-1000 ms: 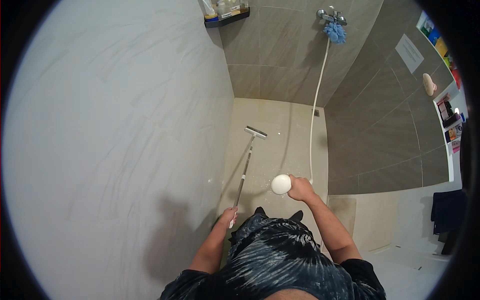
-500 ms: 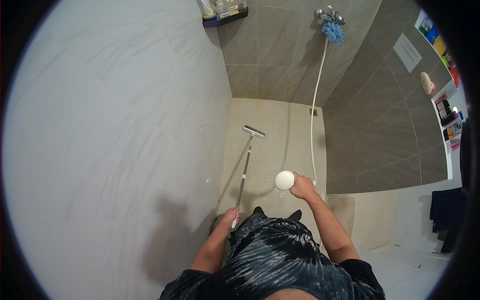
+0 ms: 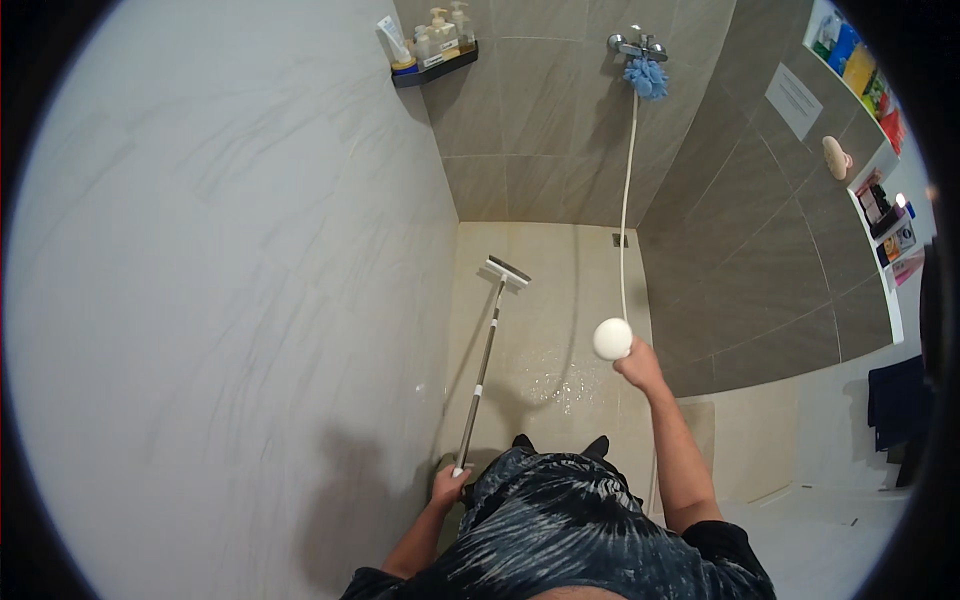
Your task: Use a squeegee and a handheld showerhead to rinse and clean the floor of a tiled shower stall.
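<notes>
My left hand [image 3: 448, 487] is closed around the lower end of a long-handled floor brush [image 3: 483, 378]. Its grey pole slants away to a white-and-grey bar head on the beige tiled floor [image 3: 555, 270]. In my right hand [image 3: 640, 367] is a round white shower head [image 3: 612, 339], gripped by a handle mostly hidden by my fingers. A white hose [image 3: 629, 180] runs from it up to the chrome wall tap [image 3: 636, 46]. Wet drops and a puddle [image 3: 562, 382] glisten on the floor between the brush and the shower head.
A pale wall [image 3: 230, 250] stands close on my left, grey-brown tile ahead and right. A black corner shelf [image 3: 436, 72] holds several bottles. A blue bath puff [image 3: 646, 78] hangs at the tap. Near the far right corner is a floor drain [image 3: 620, 240]. Packages fill the right niche.
The shower head has moved right and slightly farther away with my right hand. My left hand has drawn back toward me along with the pole's end. The wet patch has spread.
</notes>
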Demonstrator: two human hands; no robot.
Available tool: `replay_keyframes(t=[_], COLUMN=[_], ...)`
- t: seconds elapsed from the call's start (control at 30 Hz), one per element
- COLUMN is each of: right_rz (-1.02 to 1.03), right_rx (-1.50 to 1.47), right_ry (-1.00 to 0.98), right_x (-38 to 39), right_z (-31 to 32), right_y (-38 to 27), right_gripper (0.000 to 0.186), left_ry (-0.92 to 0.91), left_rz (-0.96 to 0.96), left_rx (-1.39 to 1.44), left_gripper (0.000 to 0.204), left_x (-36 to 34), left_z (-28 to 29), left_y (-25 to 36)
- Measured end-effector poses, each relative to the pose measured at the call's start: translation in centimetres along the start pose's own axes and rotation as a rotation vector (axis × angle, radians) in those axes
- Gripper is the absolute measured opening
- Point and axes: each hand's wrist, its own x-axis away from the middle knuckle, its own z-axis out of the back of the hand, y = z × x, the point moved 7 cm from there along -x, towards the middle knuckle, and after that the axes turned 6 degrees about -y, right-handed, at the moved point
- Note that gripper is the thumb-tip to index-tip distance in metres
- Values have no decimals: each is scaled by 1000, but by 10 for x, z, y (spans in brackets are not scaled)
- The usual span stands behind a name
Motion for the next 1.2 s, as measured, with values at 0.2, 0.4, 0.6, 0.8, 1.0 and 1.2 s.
replay_keyframes(t=[0.2,0.4,0.6,0.8,1.0,1.2], right_rz=[-116,-63,2,29,11,-32], right_rx=[-471,-676,-900,-1036,-1220,-1396], right_ry=[121,263,291,439,495,530], right_x=[-16,-27,-40,-46,-35,-32], right_z=[60,106,128,148,155,180], right_y=[13,-8,-11,6,1,11], right_gripper=[34,23,25,25,18,11], left_ry=[-39,10,22,-30,18,-114], left_rz=[-15,-178,-249,-219,-214,-24], left_rx=[105,-4,-17,-119,-150,-363], left_gripper=[22,17,22,27,29,46], left_x=[55,66,75,58,93,113], left_z=[21,36,35,35,37,38], left_y=[31,73,88,91,128,109])
